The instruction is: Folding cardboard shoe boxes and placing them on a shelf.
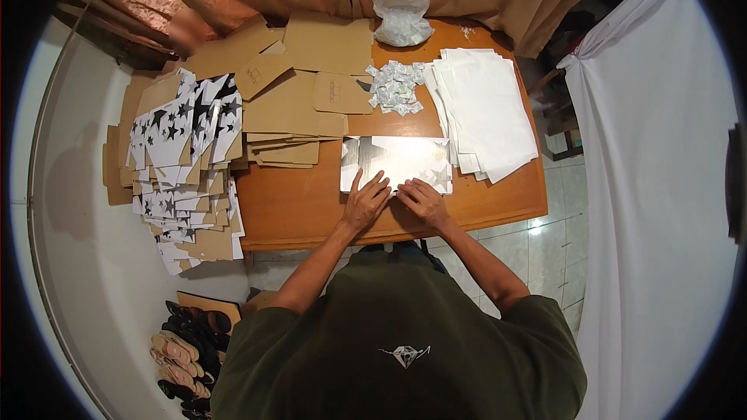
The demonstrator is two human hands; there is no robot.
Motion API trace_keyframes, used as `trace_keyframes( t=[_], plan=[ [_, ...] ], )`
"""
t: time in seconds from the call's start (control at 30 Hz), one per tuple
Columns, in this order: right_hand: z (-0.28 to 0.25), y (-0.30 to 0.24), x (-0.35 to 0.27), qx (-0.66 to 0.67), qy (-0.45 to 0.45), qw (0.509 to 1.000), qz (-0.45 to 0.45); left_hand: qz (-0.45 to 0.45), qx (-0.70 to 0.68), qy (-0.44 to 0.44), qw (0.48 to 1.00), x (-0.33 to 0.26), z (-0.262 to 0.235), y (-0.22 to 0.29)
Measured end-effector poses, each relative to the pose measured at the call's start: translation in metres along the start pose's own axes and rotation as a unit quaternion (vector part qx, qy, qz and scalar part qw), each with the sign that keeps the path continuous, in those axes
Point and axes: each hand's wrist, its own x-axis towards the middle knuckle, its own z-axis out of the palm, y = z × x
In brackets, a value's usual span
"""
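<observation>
A white cardboard box (397, 154) with grey star shapes lies flat near the front of the wooden table, its long side toward me. My left hand (364, 204) rests on its near edge, fingers stretched over the top and slightly apart. Close beside it, my right hand (424, 204) lies over the same edge with the fingers extended. Both hands touch the box without wrapping round it. The fingertips nearly meet at the middle of the near edge, and the box's front face is mostly hidden.
Small clear packets (395, 87) are heaped beyond the box, with a plastic bag (403, 19) behind. White sheets (486, 109) are stacked to the right. Brown cardboard (311, 97) and a tall pile of star-printed pieces (175, 171) fill the left. Shoes (183, 358) sit on the floor.
</observation>
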Motion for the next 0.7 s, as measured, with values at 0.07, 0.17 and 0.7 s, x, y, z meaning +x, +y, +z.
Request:
trace_keyframes(
  t=[0.07,0.17,0.7],
  plan=[
    [-0.005,-0.002,0.002,0.005,0.017,1.000,0.024,0.003,0.003,-0.002,1.000,0.001,0.000,0.001],
    [-0.004,0.000,0.001,0.018,0.032,0.999,0.024,0.006,0.005,-0.003,1.000,0.002,0.000,0.004],
    [-0.010,0.004,0.004,0.135,0.015,0.987,0.086,-0.042,-0.038,-0.009,0.998,0.003,0.001,0.004]
  ],
)
